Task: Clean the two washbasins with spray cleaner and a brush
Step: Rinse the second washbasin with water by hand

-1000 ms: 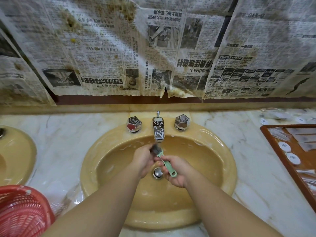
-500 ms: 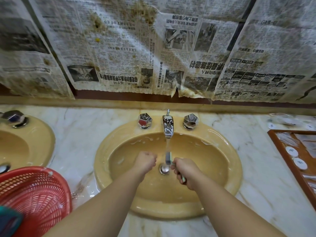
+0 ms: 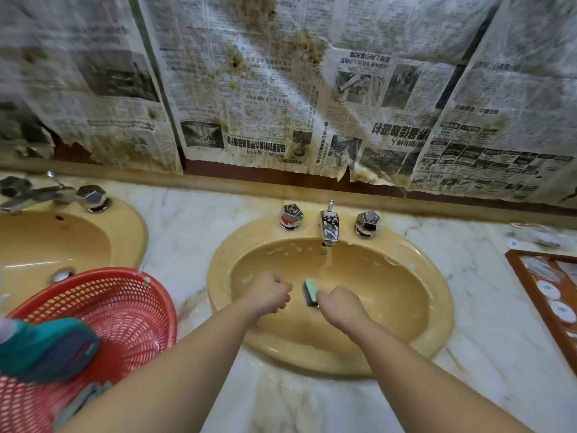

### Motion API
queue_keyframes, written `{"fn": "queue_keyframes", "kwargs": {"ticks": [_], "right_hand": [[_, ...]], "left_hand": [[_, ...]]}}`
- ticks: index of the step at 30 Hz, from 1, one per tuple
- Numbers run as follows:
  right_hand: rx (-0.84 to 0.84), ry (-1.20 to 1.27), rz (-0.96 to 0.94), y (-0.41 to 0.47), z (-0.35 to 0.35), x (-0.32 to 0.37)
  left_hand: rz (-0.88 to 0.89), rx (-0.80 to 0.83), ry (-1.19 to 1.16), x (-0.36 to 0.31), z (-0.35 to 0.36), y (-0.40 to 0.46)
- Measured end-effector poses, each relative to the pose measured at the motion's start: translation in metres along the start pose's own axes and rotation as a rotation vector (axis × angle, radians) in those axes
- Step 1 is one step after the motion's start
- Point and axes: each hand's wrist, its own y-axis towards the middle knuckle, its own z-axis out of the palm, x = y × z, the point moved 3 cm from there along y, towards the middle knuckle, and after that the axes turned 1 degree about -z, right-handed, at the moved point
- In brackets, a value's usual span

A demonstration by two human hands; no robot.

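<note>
Presently: brush [image 3: 311, 292], head pointing away over basin [image 3: 437, 295], gripped by right hand [image 3: 338, 304]; left hand [image 3: 270, 292] fisted, empty.

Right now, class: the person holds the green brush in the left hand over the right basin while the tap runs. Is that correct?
Not quite. The head view shows the brush in the right hand; the left hand is a fist holding nothing. The right basin and running tap are correct.

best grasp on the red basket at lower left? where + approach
Grip the red basket's bare rim on its right side, nearest the washbasin, coming from above and the right. The rim there is exposed, while the teal spray bottle covers its left part and the mesh wall offers no firm hold.
</note>
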Motion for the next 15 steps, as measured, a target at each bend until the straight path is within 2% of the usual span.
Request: {"fn": "queue_keyframes", "kwargs": {"ticks": [3,7,11,15], "right_hand": [[0.018,0.122,-0.145,-0.013,0.017,0.031],[0.086,0.203,-0.373,-0.048,0.034,0.085],[0.253,0.261,-0.630,-0.072,0.061,0.127],[0.469,0.431,-0.667,-0.092,0.088,0.154]], "left_hand": [[-0.020,-0.044,-0.097,-0.002,-0.016,-0.017],[0.007,-0.122,-0.338,-0.001,-0.050,-0.040],[0.062,-0.368,-0.450,0.009,-0.101,-0.068],[0.103,-0.620,-0.394,0.018,-0.147,-0.102]]}}
